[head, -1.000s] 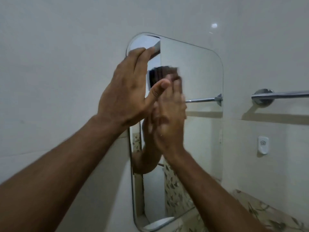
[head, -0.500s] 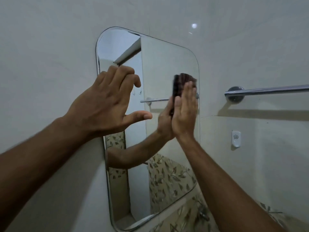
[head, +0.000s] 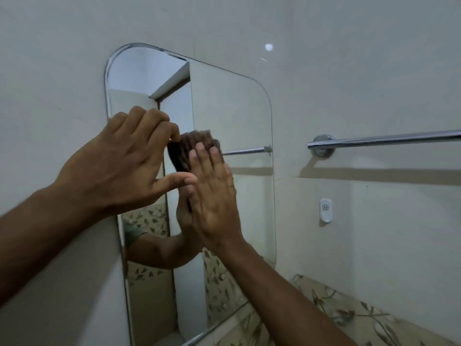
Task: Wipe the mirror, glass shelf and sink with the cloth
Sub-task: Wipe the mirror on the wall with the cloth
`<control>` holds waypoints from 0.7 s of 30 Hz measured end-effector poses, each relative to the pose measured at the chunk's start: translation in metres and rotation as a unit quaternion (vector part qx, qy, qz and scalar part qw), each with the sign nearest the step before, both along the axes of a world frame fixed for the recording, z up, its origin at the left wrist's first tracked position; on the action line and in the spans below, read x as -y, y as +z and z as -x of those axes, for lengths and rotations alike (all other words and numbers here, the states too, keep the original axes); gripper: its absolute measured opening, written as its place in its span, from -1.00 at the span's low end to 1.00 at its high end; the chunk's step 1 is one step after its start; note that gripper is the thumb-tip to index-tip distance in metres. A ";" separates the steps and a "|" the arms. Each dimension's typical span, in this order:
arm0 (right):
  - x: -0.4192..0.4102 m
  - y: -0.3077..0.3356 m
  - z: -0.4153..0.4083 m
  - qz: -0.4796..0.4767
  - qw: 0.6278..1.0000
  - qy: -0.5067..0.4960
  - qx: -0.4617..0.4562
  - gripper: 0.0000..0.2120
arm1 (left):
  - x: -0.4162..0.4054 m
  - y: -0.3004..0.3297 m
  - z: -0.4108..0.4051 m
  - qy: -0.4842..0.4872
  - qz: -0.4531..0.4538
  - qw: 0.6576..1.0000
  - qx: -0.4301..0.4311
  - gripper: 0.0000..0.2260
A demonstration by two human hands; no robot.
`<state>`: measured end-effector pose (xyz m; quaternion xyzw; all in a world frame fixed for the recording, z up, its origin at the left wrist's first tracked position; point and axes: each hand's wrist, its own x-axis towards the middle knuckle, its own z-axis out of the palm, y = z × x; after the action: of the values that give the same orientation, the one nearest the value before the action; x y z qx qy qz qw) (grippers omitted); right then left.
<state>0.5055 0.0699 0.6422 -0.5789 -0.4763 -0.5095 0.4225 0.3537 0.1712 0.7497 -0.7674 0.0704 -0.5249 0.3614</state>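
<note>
A rounded rectangular mirror (head: pixel 232 108) hangs on the pale wall. My right hand (head: pixel 214 196) lies flat against the glass near its middle, straight fingers pressing a dark brown cloth (head: pixel 182 151) onto it. Only the cloth's upper part shows above my fingertips. My left hand (head: pixel 124 166) is over the mirror's left edge, fingers bent with their tips on the glass and thumb stretched toward my right hand. It holds nothing. Both arms are reflected in the mirror. The glass shelf and sink are out of view.
A chrome towel bar (head: pixel 386 139) runs along the wall right of the mirror. A small white wall hook (head: pixel 325 211) sits below it. Leaf-patterned tiles (head: pixel 349 315) cover the lower wall at bottom right.
My right hand has slid the cloth from the mirror's right edge leftward to near its middle. My left hand stays at the left edge, fingers still bent.
</note>
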 end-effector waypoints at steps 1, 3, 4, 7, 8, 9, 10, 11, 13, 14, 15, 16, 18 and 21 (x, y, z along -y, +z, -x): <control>0.004 0.007 -0.009 -0.021 0.999 -0.012 -0.024 -0.47 | -0.003 0.000 -0.002 -0.008 0.001 1.000 0.002 -0.31; 0.014 0.022 -0.032 -0.072 0.991 -0.019 -0.108 -0.46 | -0.008 0.001 -0.007 -0.018 0.004 1.000 0.008 -0.31; 0.020 0.029 -0.044 -0.097 0.983 -0.022 -0.155 -0.45 | -0.011 0.001 -0.009 -0.022 0.005 1.000 0.011 -0.31; 0.039 0.038 -0.079 -0.140 0.953 -0.032 -0.268 -0.48 | -0.016 0.002 -0.012 -0.035 0.010 0.999 0.017 -0.31; 0.043 0.038 -0.086 -0.144 0.945 -0.034 -0.291 -0.49 | -0.016 0.002 -0.012 -0.037 0.011 0.999 0.017 -0.31; 0.044 0.036 -0.087 -0.147 0.940 -0.036 -0.306 -0.50 | -0.016 0.002 -0.012 -0.041 0.012 0.999 0.016 -0.31; 0.043 0.034 -0.084 -0.148 0.937 -0.041 -0.315 -0.49 | -0.015 0.002 -0.011 -0.047 0.014 0.999 0.015 -0.31; 0.038 0.030 -0.076 -0.150 0.935 -0.047 -0.317 -0.49 | -0.014 0.002 -0.010 -0.055 0.016 0.998 0.014 -0.31; 0.024 0.018 -0.049 -0.148 0.942 -0.056 -0.297 -0.47 | -0.009 0.001 -0.007 -0.071 0.023 0.997 0.012 -0.32; 0.015 0.010 -0.031 -0.138 0.952 -0.050 -0.269 -0.45 | -0.007 0.001 -0.005 -0.077 0.029 0.997 0.010 -0.32; 0.006 0.001 -0.010 -0.120 0.965 -0.036 -0.230 -0.45 | -0.005 0.001 -0.003 -0.082 0.037 0.996 0.006 -0.31; -0.004 -0.007 0.012 -0.096 0.979 -0.012 -0.180 -0.45 | -0.004 0.001 0.000 -0.088 0.046 0.995 0.001 -0.31; -0.023 -0.024 0.049 -0.035 0.996 0.030 -0.072 -0.46 | -0.001 0.001 0.005 -0.103 0.064 0.993 -0.011 -0.33; -0.033 -0.030 0.078 0.041 0.998 0.038 0.015 -0.48 | 0.001 0.002 0.012 -0.140 0.125 0.982 -0.035 -0.32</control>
<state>0.4279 0.1030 0.6125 -0.5695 -0.5247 -0.4815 0.4105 0.3418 0.1702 0.7518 -0.8067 0.1236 -0.5481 0.1833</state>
